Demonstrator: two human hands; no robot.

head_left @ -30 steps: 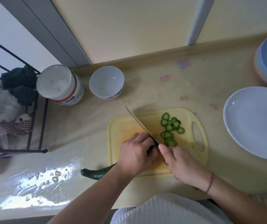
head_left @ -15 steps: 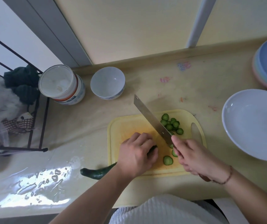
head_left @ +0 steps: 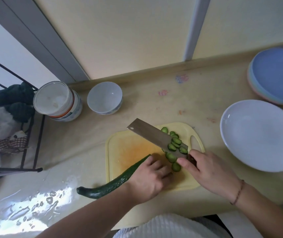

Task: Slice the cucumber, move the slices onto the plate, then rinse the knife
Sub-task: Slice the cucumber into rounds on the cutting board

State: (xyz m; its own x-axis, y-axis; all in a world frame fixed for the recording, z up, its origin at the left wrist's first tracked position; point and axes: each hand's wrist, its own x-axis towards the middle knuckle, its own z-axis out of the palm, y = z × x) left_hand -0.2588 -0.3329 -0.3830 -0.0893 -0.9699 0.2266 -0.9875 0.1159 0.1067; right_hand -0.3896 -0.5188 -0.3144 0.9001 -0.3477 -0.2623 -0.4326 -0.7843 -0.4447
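I'm watching my right hand (head_left: pixel 209 170) gripping the knife (head_left: pixel 156 136), flat and carrying slices (head_left: pixel 176 144); any tilt is risking spills (left hand (head_left: pixel 148 179) is holding the cucumber (head_left: pixel 113 182)).

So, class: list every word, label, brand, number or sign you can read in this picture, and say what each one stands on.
No text can be read.
Round tub: its side print is too blurred to read.
Countertop: the pink and blue marks are smudges, not letters.
Knife, cutting board, white plate: no markings show.
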